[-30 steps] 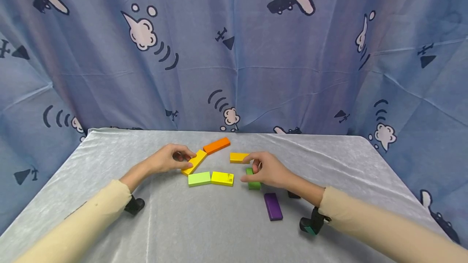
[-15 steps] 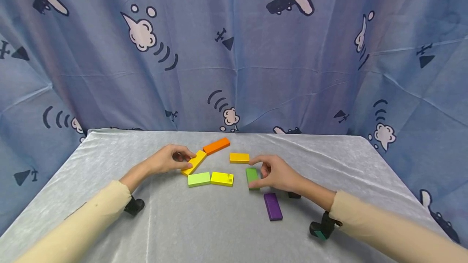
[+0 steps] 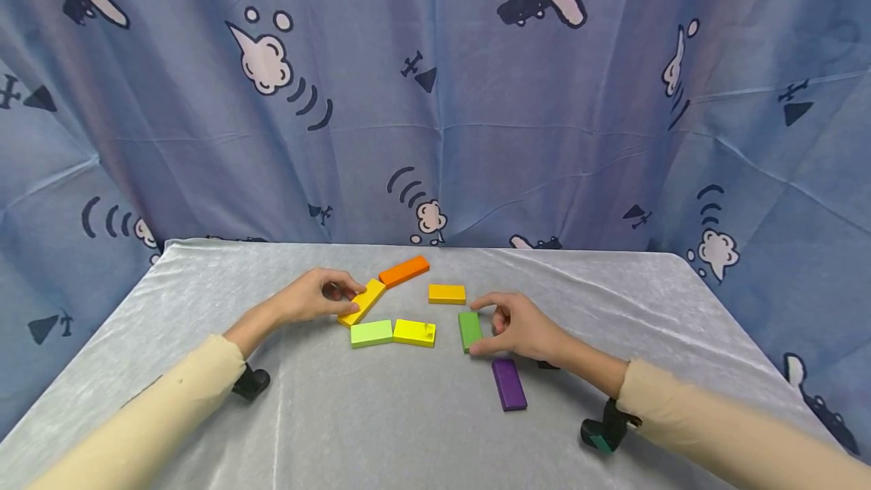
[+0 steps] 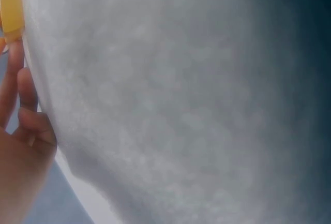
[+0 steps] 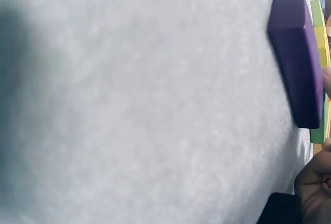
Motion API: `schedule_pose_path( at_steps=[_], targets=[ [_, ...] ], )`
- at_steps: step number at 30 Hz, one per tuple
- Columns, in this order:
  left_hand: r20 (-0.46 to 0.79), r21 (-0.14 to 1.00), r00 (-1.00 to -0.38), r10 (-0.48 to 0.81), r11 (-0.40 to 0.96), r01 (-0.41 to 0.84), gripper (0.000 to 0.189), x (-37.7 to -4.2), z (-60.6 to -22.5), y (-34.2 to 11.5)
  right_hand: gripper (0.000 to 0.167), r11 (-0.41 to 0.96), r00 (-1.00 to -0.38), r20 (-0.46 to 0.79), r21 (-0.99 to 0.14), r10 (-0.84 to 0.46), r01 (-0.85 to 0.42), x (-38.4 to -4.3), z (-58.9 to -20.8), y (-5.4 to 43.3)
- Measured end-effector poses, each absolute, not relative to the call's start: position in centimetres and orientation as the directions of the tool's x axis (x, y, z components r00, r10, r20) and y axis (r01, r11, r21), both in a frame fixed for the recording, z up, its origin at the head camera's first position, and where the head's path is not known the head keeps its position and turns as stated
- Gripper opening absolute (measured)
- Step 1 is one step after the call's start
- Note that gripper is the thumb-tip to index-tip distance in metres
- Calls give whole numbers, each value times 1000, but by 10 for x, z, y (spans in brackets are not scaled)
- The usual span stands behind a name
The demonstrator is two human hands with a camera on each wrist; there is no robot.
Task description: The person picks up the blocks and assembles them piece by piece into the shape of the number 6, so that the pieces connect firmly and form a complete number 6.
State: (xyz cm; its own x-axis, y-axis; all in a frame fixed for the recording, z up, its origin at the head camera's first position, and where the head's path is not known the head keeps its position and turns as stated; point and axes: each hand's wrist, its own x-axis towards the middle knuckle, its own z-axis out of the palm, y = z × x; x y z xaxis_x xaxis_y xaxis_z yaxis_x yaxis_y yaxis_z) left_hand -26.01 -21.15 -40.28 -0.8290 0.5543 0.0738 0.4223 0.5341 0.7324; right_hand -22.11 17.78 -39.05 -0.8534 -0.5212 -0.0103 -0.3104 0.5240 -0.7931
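Note:
My left hand [image 3: 309, 297] pinches a yellow-orange block [image 3: 370, 299] with thumb and fingers; it lies slanted on the cloth, its far end at an orange block [image 3: 404, 271]. In the left wrist view this block [image 4: 11, 9] shows at the upper left edge. The right hand [image 3: 520, 327] spans a green block [image 3: 469, 330] lengthwise, thumb at its near end and index finger at its far end. A light green block [image 3: 371, 333] and a bright yellow block [image 3: 414, 333] lie end to end between the hands. Just beyond the green one is another yellow-orange block [image 3: 446, 294].
A purple block [image 3: 509, 385] lies in front of the right hand and looms large in the right wrist view. Partly hidden under the right wrist is a small black object [image 3: 547, 365]. Grey-white cloth [image 3: 381, 422] covers the table; a blue patterned curtain [image 3: 435, 150] hangs behind.
The right hand has drawn back to the right; its index finger has left the end of the far yellow-orange block, uncovering more of the green block. The left hand and the blocks stay put.

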Motion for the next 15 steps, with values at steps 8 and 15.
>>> schedule_pose_path(
  at_steps=[8,15],
  targets=[
    [70,729,-831,551,541,420,27,-260,-402,-211,60,486,-846,12,-814,-533,-318,-218,-387,179],
    [63,731,-833,550,542,413,27,-260,-402,-211,58,486,-848,20,-813,-529,-322,-218,-389,178]
  ],
)
